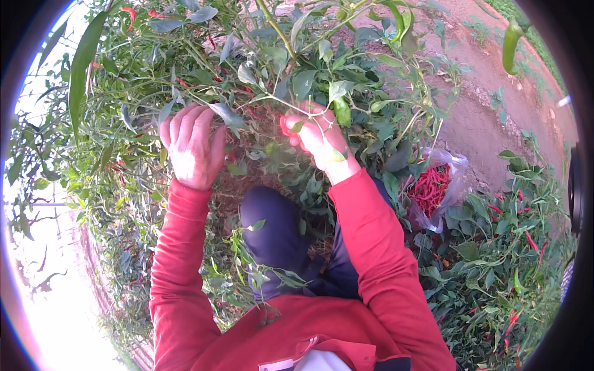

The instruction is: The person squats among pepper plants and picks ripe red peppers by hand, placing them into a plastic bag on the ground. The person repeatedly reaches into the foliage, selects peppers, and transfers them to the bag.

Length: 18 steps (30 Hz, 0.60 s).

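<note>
My right hand (pixel 320 141) is closed around red chili peppers (pixel 287 126), which poke out at its thumb side; part of the hand sits behind thin stems and leaves. To its left, my left hand (pixel 190 146) reaches back-up into the chili plant (pixel 204 79), fingers bent among the leaves and thumb apart. Its fingertips are hidden by foliage, so whatever it may hold is not visible. A green chili pepper (pixel 342 111) hangs just right of my right hand. More red chilies (pixel 129 17) show through the foliage at the upper left.
A clear plastic bag (pixel 452 162) holding a heap of red chilies (pixel 429 190) rests on the right, beside bare soil (pixel 492 111). Another chili plant (pixel 492 259) fills the lower right. A large green pepper (pixel 511 46) hangs close at the upper right. My bent knee (pixel 269 222) is between my arms.
</note>
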Each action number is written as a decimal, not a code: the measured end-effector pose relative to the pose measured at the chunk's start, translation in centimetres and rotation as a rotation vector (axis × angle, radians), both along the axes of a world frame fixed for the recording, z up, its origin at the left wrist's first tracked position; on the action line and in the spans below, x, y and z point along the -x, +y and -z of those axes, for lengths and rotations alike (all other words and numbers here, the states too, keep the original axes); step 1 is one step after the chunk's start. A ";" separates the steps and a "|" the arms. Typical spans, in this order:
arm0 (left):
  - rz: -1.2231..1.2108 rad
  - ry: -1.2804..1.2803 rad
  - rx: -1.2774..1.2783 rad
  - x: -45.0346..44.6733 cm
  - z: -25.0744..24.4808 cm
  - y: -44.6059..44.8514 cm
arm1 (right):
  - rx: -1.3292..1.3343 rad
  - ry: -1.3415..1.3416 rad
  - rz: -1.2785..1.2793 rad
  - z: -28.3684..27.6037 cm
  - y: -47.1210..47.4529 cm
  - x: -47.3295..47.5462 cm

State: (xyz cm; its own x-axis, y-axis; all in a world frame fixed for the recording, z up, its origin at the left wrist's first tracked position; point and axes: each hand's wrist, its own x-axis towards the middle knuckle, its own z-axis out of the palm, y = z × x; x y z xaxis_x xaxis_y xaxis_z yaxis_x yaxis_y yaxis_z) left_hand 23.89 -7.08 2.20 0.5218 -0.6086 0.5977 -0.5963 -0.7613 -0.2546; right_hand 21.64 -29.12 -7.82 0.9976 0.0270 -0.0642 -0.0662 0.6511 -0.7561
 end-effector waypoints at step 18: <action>0.167 0.716 0.087 7.7 7.0 -0.4 | 1.519 -0.846 0.544 5.7 8.0 -9.3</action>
State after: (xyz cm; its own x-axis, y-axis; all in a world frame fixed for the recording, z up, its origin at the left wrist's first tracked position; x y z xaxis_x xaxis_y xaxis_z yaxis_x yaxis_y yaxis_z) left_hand 16.22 -7.50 -4.79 0.7067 -0.6801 0.1949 -0.7033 -0.6456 0.2975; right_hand 30.96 -21.16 -13.51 0.6479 0.1314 0.7503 0.5673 -0.7405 -0.3602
